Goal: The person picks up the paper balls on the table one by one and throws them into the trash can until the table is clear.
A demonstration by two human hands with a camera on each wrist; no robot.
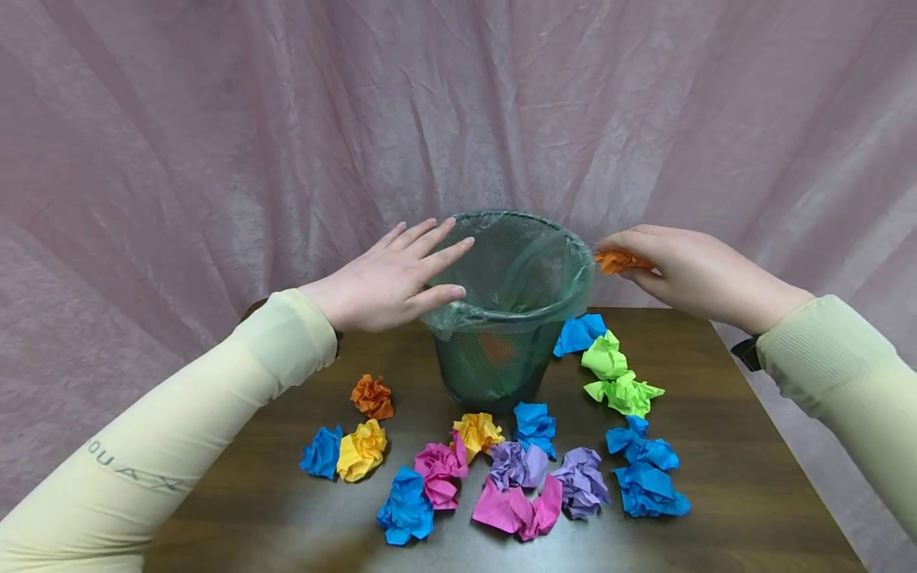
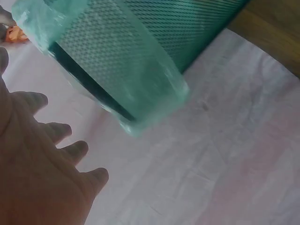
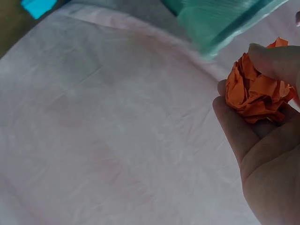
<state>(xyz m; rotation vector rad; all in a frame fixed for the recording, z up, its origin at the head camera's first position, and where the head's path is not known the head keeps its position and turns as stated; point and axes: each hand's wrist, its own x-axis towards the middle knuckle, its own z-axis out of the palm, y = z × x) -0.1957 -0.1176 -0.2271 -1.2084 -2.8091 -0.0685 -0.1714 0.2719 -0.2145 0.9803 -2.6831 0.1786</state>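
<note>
A mesh wastebasket [image 1: 473, 366] lined with a green plastic bag [image 1: 573, 294] stands upright at the back of the table. An orange shape shows dimly through its mesh. My right hand [image 1: 698, 267] is just right of the rim and pinches a crumpled orange paper ball [image 1: 618, 261] between thumb and fingers; the right wrist view shows the same paper ball [image 3: 258, 89] up close. On the other side, my left hand [image 1: 390, 282] hovers by the rim with its fingers spread and straight, holding nothing. In the left wrist view those fingers [image 2: 75, 151] sit apart from the bag.
Crumpled paper balls lie about the basket: orange [image 1: 372, 396] and yellow [image 1: 361, 450] at left, pink [image 1: 512, 509], purple [image 1: 582, 483] and blue [image 1: 406, 507] in front, green [image 1: 623, 391] and blue [image 1: 648, 487] at right. A pink curtain [image 1: 458, 103] hangs behind the wooden table [image 1: 752, 493].
</note>
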